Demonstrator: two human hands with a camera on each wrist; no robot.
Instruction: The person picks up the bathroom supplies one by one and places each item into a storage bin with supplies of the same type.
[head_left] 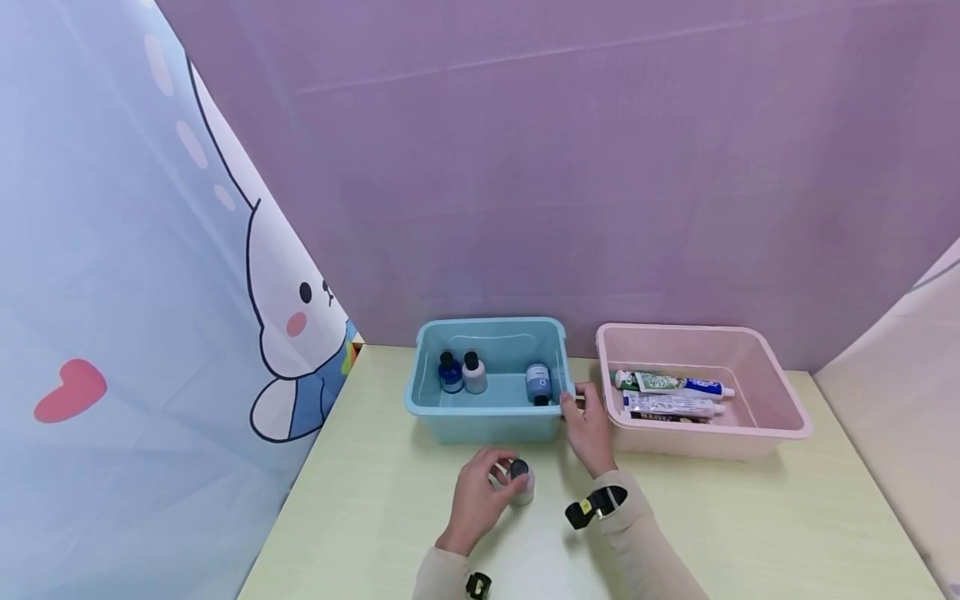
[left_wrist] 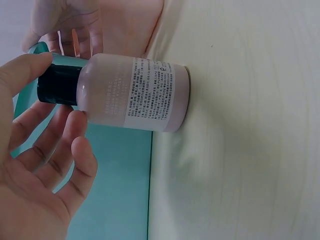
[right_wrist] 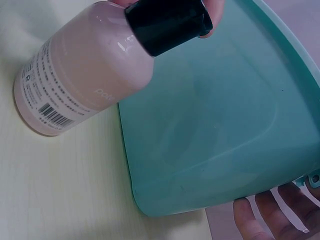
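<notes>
A pale pink bottle with a black cap (left_wrist: 132,92) stands upright on the table in front of the teal bin (head_left: 487,427). My left hand (head_left: 480,492) pinches its cap between thumb and fingers. At the teal bin's right end, my right hand (head_left: 588,429) grips the rim near the handle, thumb on top and fingers (right_wrist: 267,210) against the side. Inside that bin are a dark blue bottle (head_left: 451,375), a whitish bottle (head_left: 475,377) and a blue bottle (head_left: 538,381) with its black cap toward me.
A pink bin (head_left: 712,442) stands right of the teal one, close to my right hand, and holds several tubes (head_left: 671,406). Behind both bins hangs a purple cloth (head_left: 525,167). A printed cloth (head_left: 150,250) borders the table's left side.
</notes>
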